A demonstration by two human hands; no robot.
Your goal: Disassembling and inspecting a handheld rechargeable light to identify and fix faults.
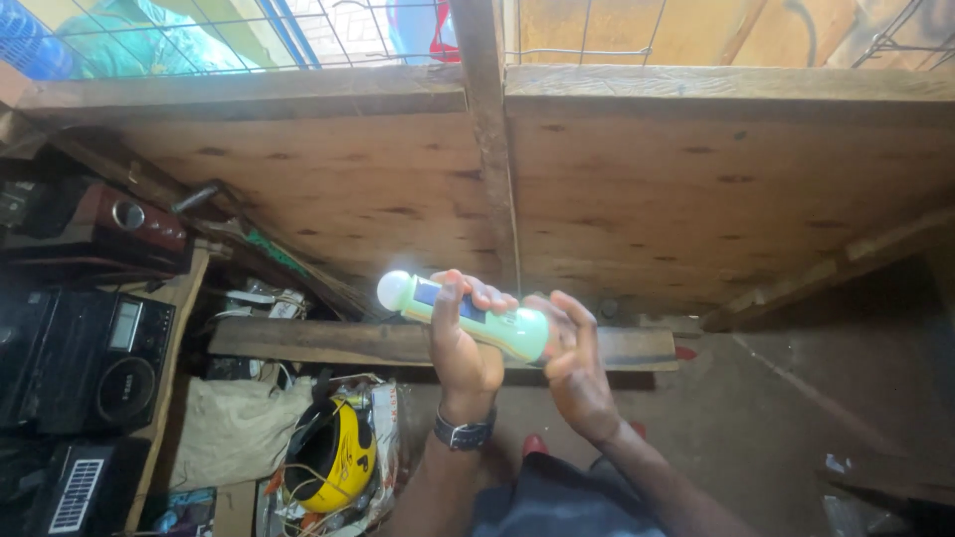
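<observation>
A pale green torch-like lamp [507,330] with a lit white bulb end [393,289] is held level in front of me. My left hand [463,343], with a dark wristwatch [463,434] on its wrist, wraps around the lamp's middle, thumb over a blue panel. My right hand [577,368] cups the lamp's right end with the fingers partly spread. Both hands hover above a wooden plank [318,341] in front of a plywood wall.
Old radios [90,353] and a red set [134,224] are stacked on shelves at left. A yellow and black round object [333,452] lies among wires and bags below. A plywood wall [696,189] with a vertical post [489,149] stands ahead. Bare ground spreads at right.
</observation>
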